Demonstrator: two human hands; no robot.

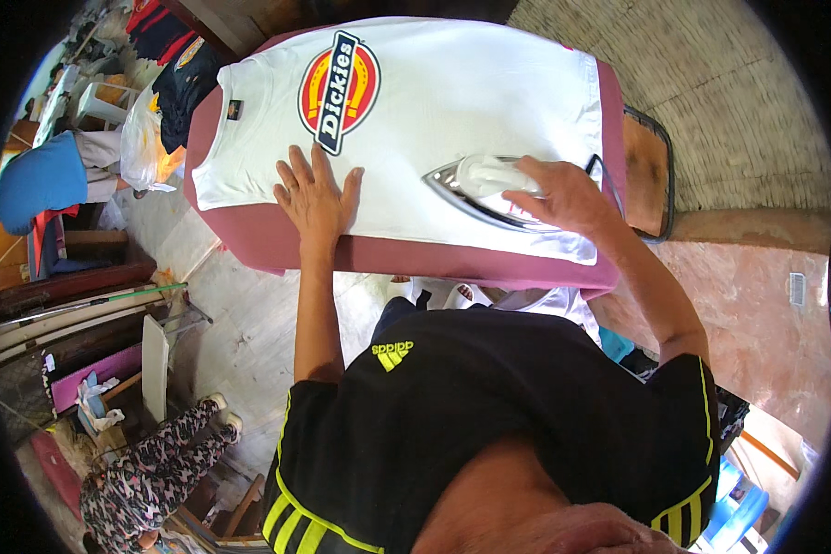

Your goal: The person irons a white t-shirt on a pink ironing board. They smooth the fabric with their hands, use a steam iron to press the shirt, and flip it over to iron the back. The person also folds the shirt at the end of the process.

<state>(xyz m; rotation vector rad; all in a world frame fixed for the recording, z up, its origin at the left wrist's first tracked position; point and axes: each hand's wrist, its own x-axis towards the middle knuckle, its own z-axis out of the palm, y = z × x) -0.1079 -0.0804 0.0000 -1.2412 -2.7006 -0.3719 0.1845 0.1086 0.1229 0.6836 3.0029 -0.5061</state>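
A white sleeveless shirt [452,83] with a round red and yellow printed emblem lies spread over an ironing board with a maroon cover [415,258]. My left hand [316,198] rests flat on the shirt just below the emblem, its fingers spread. Toward the right end of the shirt, my right hand [559,196] is wrapped round the handle of a white and silver clothes iron [489,185]. The iron's pointed tip faces left, and its soleplate, lying on the fabric, is hidden from above.
A wooden panel with a black metal frame [651,175] sticks out past the board's right end. Dark clothes [186,88] and a plastic bag [140,143] are beyond the left end. One person in blue [42,180] is at far left, another in patterned clothing [157,475] at lower left.
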